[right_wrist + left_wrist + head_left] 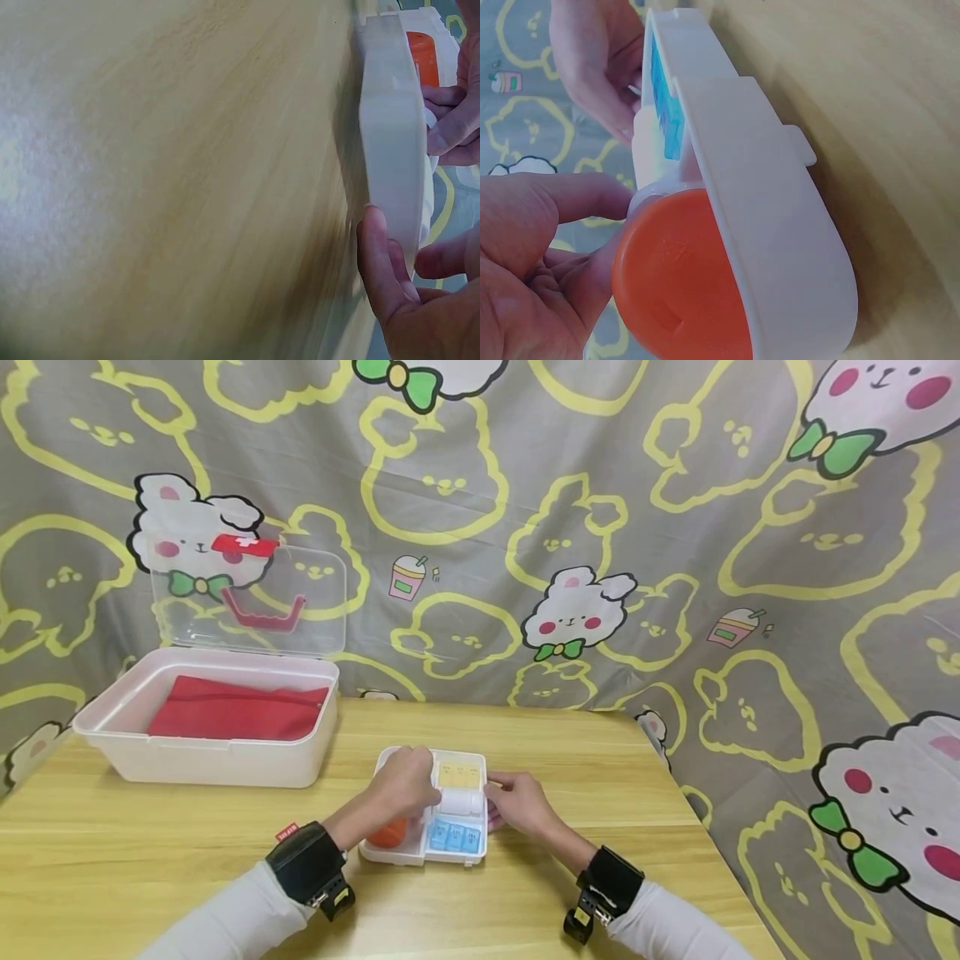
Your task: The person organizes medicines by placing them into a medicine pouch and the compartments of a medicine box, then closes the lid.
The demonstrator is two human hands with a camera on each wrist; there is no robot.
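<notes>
A white pill case [455, 857] lies open-topped on the table, holding yellow pill boxes [459, 775], blue pill boxes [455, 837], a white cylinder [461, 802] and an orange round-ended container [682, 277]. Over its left half, my left hand [405, 785] pinches the left end of the white cylinder, beside the orange container. The hand hides part of that half in the head view. At the right edge, my right hand [521, 802] grips the case wall. In the right wrist view, its fingers [375, 262] lie against the outside of the case.
A clear plastic box [217, 764] stands at the back left with its transparent lid [300, 585] raised. Inside lies a red zippered pouch [240, 708]. Behind the wooden table [570, 735] hangs a patterned cloth [480, 560].
</notes>
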